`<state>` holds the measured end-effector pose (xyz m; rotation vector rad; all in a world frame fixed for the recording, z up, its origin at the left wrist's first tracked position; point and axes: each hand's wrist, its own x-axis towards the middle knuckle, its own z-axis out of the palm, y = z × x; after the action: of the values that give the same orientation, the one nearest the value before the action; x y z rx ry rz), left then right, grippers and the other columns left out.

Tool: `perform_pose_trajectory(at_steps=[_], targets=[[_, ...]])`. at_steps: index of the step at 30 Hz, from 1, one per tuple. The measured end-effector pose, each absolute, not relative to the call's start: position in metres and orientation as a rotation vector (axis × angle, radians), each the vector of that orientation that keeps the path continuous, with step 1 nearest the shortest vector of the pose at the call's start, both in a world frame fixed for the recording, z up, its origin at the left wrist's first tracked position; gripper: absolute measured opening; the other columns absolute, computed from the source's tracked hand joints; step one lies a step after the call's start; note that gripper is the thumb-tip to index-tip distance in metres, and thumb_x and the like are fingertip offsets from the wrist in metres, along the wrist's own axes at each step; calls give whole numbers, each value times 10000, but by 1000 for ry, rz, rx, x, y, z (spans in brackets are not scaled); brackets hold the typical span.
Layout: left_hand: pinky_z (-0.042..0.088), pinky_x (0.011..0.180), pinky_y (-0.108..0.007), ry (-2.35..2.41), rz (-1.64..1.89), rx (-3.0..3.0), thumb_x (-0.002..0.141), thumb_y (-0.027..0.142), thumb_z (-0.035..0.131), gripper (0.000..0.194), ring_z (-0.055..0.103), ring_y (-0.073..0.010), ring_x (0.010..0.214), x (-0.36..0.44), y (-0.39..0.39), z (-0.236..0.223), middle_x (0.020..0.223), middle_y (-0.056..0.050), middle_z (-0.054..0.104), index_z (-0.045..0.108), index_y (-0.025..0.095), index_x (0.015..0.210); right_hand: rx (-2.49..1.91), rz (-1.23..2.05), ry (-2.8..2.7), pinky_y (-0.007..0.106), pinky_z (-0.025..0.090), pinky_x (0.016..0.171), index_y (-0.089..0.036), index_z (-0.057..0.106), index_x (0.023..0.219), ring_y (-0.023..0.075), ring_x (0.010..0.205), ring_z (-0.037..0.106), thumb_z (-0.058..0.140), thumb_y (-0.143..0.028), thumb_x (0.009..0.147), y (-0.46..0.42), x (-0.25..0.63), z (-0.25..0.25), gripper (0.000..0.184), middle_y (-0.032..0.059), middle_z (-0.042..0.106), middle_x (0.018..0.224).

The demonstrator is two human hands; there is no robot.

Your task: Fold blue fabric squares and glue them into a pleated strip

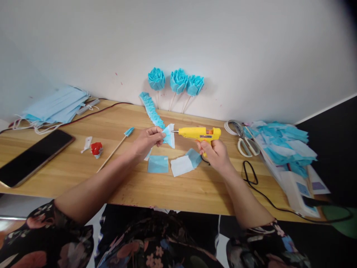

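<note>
Between the fingers of my left hand is a folded piece of light blue mask fabric, roughly triangular. My right hand is wrapped round the handle of a yellow hot glue gun. Its metal nozzle points left, at or very close to the fabric's right edge; whether they touch I cannot tell. Below the hands lie a blue fabric square and a white and blue piece. A row of folded blue petals stretches back behind my left hand.
Three blue fabric flowers on sticks lean against the wall. At left are face masks, a phone, a red-topped bit and a blue-tipped stick. At right are scissors, a fabric pile and a black cord.
</note>
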<state>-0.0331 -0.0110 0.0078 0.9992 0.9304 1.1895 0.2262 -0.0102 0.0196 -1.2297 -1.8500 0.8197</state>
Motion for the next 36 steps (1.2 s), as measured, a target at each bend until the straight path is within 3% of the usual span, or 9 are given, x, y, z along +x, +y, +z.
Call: perform_pose_trajectory(at_steps=[6,13,19,24,36], targets=[[333,588,-275,943,1192,992,692,275,768,214,463,-106,562,-33,-12,9,566,4,561,590,175,626,-1234,762,-1871,315,503,609,-233,542,657,177,627,610,503,-668,908,-12,227,21,503,61,685,734],[334,588,-275,902,1203,952,696,299,771,209,465,-106,552,-33,-10,9,560,6,570,611,175,645,-1157,565,-2010,410,528,891,-255,652,782,276,965,689,545,-537,927,-11,233,25,335,93,736,913],[338,581,-271,883,1228,918,722,310,765,241,465,-106,540,-34,-7,7,546,3,566,586,180,625,-1195,745,-1824,314,496,622,-211,672,830,170,618,595,464,-627,950,-7,240,18,481,60,699,806],[334,588,-284,902,1221,910,736,299,755,240,460,-110,540,-34,-8,7,552,-7,577,584,182,615,-1179,854,-1853,306,471,591,-212,611,703,160,582,579,477,-691,911,-10,232,19,539,48,653,690],[333,594,-292,887,1224,916,735,284,750,219,465,-110,538,-33,-8,7,550,-5,573,599,181,616,-1223,790,-1891,311,499,601,-227,518,603,170,610,614,500,-655,903,-13,228,18,523,68,693,715]])
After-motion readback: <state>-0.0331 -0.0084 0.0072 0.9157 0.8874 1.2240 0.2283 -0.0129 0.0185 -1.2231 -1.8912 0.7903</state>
